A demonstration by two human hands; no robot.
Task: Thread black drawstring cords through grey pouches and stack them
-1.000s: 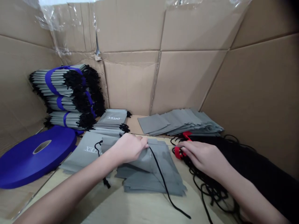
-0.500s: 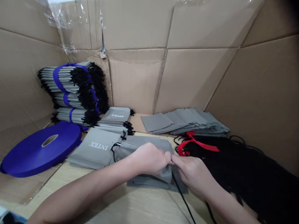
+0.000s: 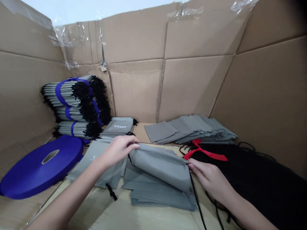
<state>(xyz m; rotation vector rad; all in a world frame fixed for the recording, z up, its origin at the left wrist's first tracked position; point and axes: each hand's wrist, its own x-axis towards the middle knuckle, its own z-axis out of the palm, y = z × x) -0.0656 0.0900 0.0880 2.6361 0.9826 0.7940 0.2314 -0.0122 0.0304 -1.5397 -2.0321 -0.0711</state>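
A grey fabric pouch [image 3: 160,164] is stretched between my two hands. My left hand [image 3: 123,148] pinches its upper left corner, and a knotted black cord [image 3: 111,191] hangs below that wrist. At the pouch's right corner, my right hand [image 3: 203,174] is closed on the edge, with a black cord [image 3: 198,204] trailing down beside it. Under the pouch lies a pile of grey pouches [image 3: 163,199]. Left of it are more pouches [image 3: 98,148] with white lettering, partly covered by my left hand and forearm.
Bundles [image 3: 69,95] tied with purple ribbon stand at the back left, behind a purple ribbon roll [image 3: 43,166]. Grey pieces [image 3: 187,129] are fanned at the back. Black cords [image 3: 251,179] with a red ribbon [image 3: 211,155] lie right. Cardboard walls [image 3: 136,89] surround the table.
My hands have moved apart from near each other, the left one going left and up, the right one slightly right. The pouch is now spread between them. The view has tilted up.
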